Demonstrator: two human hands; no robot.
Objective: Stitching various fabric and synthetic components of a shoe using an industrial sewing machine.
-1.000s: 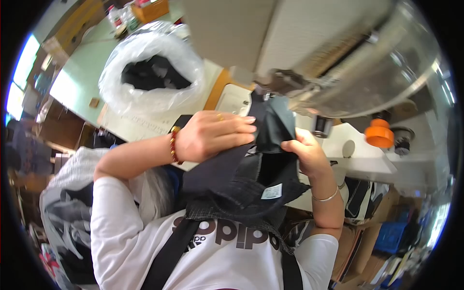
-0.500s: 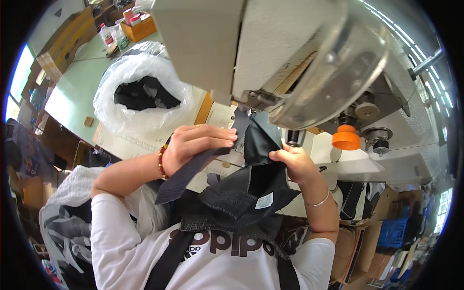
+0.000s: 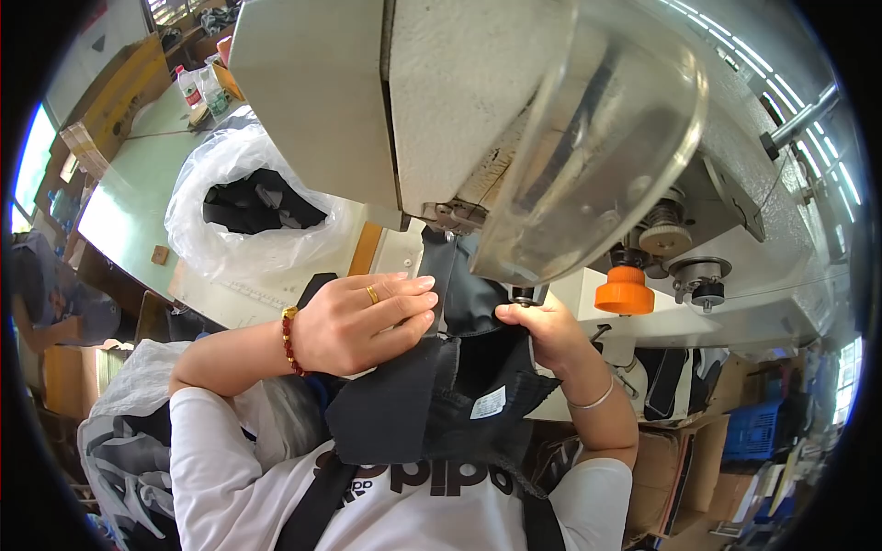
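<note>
Black fabric [image 3: 386,413] runs from under the needle area of a sewing machine [image 3: 317,101] down to my lap. A dark strip lies along its left side, and a small white label [image 3: 489,402] shows on the piece. My left hand [image 3: 367,321] rests on the strip, palm down, with its fingers stretched out toward the right. My right hand [image 3: 544,332] pinches the right edge of the fabric, thumb on top and the other fingers mostly hidden. The presser foot [image 3: 450,230] stands at the fabric's far end, partly hidden by the machine head.
A clear plastic guard [image 3: 625,138] hangs above my right hand, with an orange knob [image 3: 625,290] beside it. Left of the machine, a white plastic bag [image 3: 197,243] holds dark pieces. Bottles [image 3: 189,87] stand farther back. Cardboard boxes [image 3: 657,468] and a blue crate [image 3: 751,430] sit at the right.
The dark strip that my left hand held raised now lies down over the black fabric. That hand has flattened out on it. My right hand keeps its pinch, and the view has shifted slightly.
</note>
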